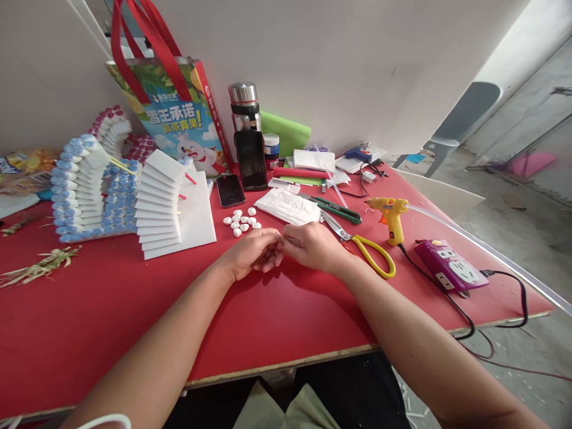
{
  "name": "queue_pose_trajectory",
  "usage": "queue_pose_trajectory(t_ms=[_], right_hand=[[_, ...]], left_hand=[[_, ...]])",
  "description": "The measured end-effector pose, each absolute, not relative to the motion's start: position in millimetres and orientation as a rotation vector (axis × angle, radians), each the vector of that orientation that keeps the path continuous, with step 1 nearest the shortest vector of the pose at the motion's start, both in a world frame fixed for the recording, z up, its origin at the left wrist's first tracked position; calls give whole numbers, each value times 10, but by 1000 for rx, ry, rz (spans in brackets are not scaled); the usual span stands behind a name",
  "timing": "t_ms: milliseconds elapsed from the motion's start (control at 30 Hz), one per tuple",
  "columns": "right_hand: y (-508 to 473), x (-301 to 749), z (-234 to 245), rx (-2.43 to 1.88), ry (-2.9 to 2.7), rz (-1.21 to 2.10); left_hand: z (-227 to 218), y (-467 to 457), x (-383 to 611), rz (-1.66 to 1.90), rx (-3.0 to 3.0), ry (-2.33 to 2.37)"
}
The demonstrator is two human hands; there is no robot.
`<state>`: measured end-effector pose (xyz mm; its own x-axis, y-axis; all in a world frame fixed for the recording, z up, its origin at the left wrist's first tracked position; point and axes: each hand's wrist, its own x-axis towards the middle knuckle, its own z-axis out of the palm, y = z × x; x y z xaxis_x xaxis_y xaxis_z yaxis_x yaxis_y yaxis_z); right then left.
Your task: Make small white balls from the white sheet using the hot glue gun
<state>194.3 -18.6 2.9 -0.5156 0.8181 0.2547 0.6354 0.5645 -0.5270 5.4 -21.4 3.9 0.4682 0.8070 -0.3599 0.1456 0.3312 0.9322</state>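
My left hand [254, 253] and my right hand [313, 245] rest together on the red table [111, 310], fingertips meeting in a pinch. Both have curled, closed fingers; whatever is between them is too small to name. Just beyond them lie several small white pebble-like pieces [242, 221] and a stack of white foam strips [288, 206]. Yellow-handled scissors [364, 247] lie right beside my right hand.
A yellow glue gun [391, 215] stands right of the scissors, wired to a purple power strip [449, 267]. A white stepped foam model [167, 205] with blue-capped pieces [89, 190] sits at left. Behind are phones [230, 189], a flask [243, 106] and a printed bag [179, 113].
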Motion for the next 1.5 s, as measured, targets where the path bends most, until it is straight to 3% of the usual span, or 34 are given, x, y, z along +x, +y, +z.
queue_pose_trajectory(t_ms=[567,967,1100,1233,1500], right_hand=[[-140,2002,94,-1043,-2014,1137],[-96,1909,-55,-1161,-1850,1138],[-152,1910,-3,-1124,-1901,944],[-204,1945,60,-1129,-2036,688],[-181,1979,51,-1090,-2214,554]], left_hand=[[107,-206,-59,552,1257,834],[19,-280,91,771,2439,1279],[59,-263,85,797,1863,1185],[81,-177,44,604,1123,929],[44,-138,12,544,797,839]])
